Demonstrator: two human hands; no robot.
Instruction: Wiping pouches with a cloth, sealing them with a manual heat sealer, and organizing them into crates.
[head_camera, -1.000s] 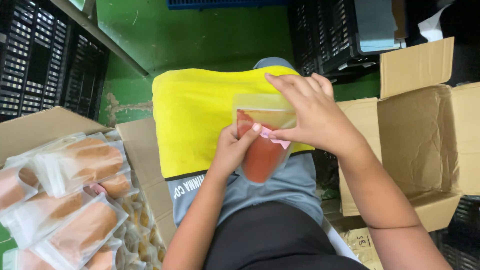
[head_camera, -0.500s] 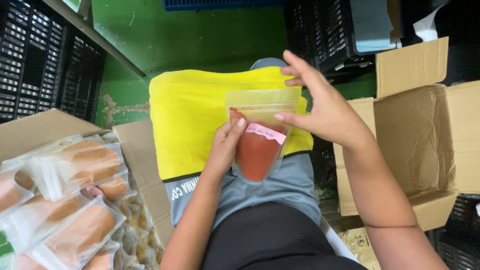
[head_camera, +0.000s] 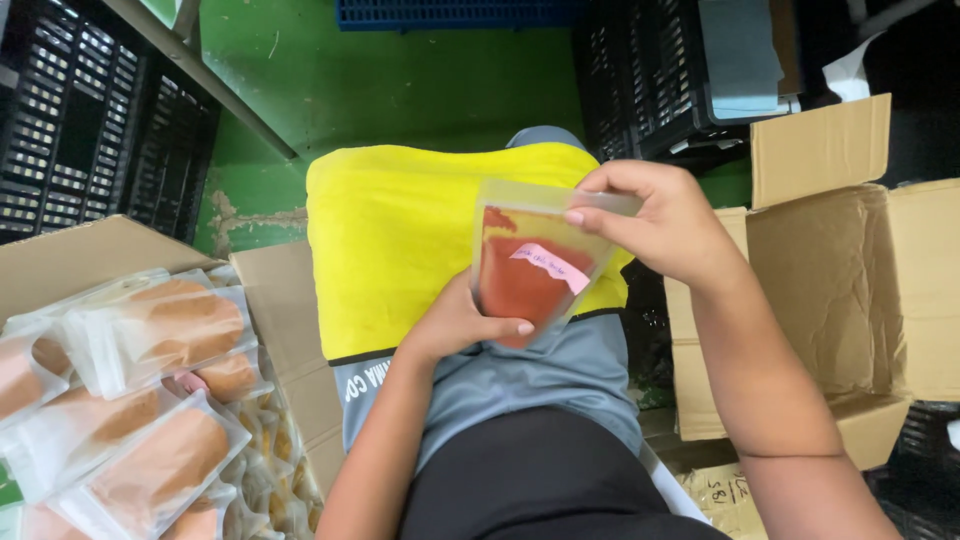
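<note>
Both hands are on one clear zip pouch (head_camera: 533, 262) of red-orange powder, held upright over the person's lap, in front of a yellow cloth (head_camera: 400, 250) draped across the knees.

Left hand (head_camera: 455, 325) cups the pouch's bottom edge from below — thumb lies across the lower front, fingers hidden behind it. Firm hold, closed around the base.

Right hand (head_camera: 655, 220) pinches the top strip of the pouch at its upper right corner — index finger flat along the front of the seal, thumb behind. Fingers closed on the strip, not spread.

The pouch has a small pink label (head_camera: 550, 266) stuck on the front, tilted, sitting over the powder. Powder fills roughly the lower two thirds; the top band is see-through.

Surroundings:
- Left of the person: an open cardboard box (head_camera: 90, 250) holding many similar clear pouches (head_camera: 165, 330) filled with orange-brown powder, lying flat and overlapping.
- Right: an open cardboard carton (head_camera: 850, 290), flaps up, its visible inside bare, just beside the right forearm.
- Behind: black plastic crates (head_camera: 70, 120) at left and upper right, green floor (head_camera: 400, 90) between them, a blue crate (head_camera: 450, 12) at the top edge.

The pouch touches neither box.
</note>
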